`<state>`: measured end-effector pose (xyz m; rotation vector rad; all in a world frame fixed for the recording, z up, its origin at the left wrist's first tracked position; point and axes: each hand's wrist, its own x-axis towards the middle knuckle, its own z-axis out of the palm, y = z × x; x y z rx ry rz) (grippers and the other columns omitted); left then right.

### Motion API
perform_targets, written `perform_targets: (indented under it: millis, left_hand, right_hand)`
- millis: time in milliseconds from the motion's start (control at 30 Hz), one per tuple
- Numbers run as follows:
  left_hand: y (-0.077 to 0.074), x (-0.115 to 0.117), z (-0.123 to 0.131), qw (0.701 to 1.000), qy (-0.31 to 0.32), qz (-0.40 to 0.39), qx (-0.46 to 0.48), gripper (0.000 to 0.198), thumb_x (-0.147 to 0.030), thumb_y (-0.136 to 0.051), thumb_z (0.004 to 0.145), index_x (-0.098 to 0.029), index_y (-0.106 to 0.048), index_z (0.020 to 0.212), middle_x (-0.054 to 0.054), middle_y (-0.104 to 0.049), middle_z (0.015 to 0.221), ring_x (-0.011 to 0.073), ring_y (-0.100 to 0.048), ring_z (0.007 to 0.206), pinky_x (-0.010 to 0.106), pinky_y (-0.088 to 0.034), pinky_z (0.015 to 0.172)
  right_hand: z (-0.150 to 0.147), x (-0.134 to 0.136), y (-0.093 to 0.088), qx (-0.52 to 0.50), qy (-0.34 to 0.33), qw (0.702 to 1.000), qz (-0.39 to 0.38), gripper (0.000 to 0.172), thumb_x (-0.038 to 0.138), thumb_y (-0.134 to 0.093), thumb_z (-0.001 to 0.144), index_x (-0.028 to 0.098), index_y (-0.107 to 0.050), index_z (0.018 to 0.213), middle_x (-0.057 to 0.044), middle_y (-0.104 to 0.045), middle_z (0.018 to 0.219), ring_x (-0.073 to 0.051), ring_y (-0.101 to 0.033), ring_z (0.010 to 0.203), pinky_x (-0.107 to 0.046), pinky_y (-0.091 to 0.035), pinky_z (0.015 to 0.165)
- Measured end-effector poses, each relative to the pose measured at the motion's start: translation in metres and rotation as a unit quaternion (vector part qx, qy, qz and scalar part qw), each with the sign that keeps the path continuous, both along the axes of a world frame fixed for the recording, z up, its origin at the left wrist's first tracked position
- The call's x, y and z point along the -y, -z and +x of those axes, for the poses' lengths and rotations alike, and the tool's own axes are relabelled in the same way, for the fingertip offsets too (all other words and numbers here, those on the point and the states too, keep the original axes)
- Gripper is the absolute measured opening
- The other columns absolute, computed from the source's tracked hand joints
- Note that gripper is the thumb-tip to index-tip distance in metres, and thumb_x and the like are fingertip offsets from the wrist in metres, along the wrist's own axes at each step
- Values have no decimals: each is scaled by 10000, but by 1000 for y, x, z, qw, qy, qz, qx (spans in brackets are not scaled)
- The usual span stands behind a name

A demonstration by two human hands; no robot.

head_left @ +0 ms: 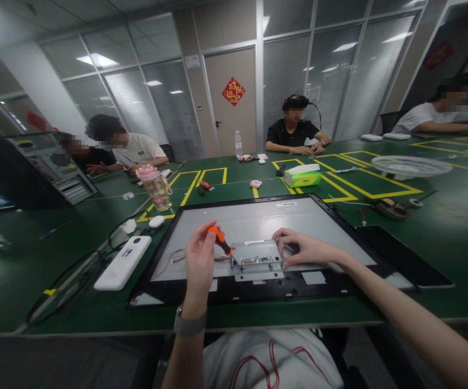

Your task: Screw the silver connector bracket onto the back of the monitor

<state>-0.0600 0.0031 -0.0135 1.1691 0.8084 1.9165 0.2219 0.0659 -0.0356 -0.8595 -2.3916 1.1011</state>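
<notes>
My left hand is closed round the orange and black handle of a screwdriver. The tool slants down to the left end of a metal bracket with video ports along its near side; whether its tip meets a screw cannot be made out. Fingers of my right hand grip the bracket's right end. Beneath lies a monitor panel with a grey back and black frame, flat on the table. Thin wires run from the bracket's left side, partly behind my left hand.
Left of the panel are a white power bank, black cables and a pink-lidded bottle. A black phone-like slab lies at right. Farther back are a tissue box, a white fan grille and several seated people.
</notes>
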Motion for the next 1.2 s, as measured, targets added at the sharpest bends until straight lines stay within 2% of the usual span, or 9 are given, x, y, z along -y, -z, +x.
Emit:
perform_targets:
  millis: [100,200,300,467,633,833,1000,1100,1200]
  left_hand:
    - [1,-1,0,998,-49,2,-30,266,-331,-779,743,-174,-722,950,26,-657,822,118,-632,735,215,-526,696]
    - [-1,0,1,1000,-11,10,2,284,-378,-685,819,-158,-723,994,86,-692,979,167,-672,834,274,-549,758]
    - [-2,1,1,999,30,14,24,287,-383,-654,841,-159,-720,1008,85,-712,940,179,-688,816,302,-556,761]
    - [1,0,0,998,-38,25,-31,213,-306,-710,820,-189,-722,998,23,-678,849,111,-652,773,209,-516,741]
    - [-1,0,1,1000,16,18,21,279,-355,-654,844,-179,-717,1051,88,-705,1031,176,-677,896,304,-544,829]
    - [3,-1,0,993,-88,37,-62,242,-282,-751,779,-195,-723,1002,29,-656,905,105,-629,771,206,-517,746]
    - [0,0,1,1000,7,17,16,290,-383,-627,862,-170,-716,1037,88,-693,1010,175,-667,884,297,-541,820]
    - [2,-1,0,999,-32,10,-8,254,-338,-713,803,-178,-717,1000,41,-672,858,134,-647,779,246,-532,758]
    - [3,-2,0,996,-71,18,-46,258,-280,-756,763,-197,-716,1004,21,-649,872,112,-623,772,207,-510,735]
  right_hand:
    - [0,0,0,-2,0,1000,-2,350,528,-773,710,216,-671,830,-68,-490,1218,-267,-501,1178,-402,-358,1046]
    - [0,0,-1,-1,3,1000,-2,352,531,-773,710,215,-670,827,-74,-488,1220,-265,-495,1184,-405,-352,1055]
    - [0,0,0,4,3,1000,-1,349,523,-776,709,214,-671,831,-75,-486,1219,-266,-495,1182,-408,-346,1063]
    - [0,0,0,3,-2,1000,2,349,527,-770,714,210,-679,828,-71,-492,1216,-275,-495,1190,-408,-342,1067]
    - [0,1,0,8,4,1000,4,338,524,-766,717,217,-678,831,-70,-487,1218,-267,-498,1180,-410,-347,1061]
    - [0,0,0,8,3,1000,6,343,526,-764,718,217,-675,837,-65,-491,1224,-274,-497,1178,-400,-345,1056]
    - [1,0,0,9,2,1000,3,341,519,-761,723,211,-675,843,-65,-492,1220,-276,-499,1179,-392,-345,1053]
    - [1,0,-1,11,2,1000,6,338,516,-761,725,213,-672,843,-67,-492,1227,-276,-498,1180,-389,-351,1047]
    - [0,0,-1,13,2,1000,6,345,523,-760,721,213,-673,846,-65,-491,1229,-279,-497,1179,-390,-353,1041]
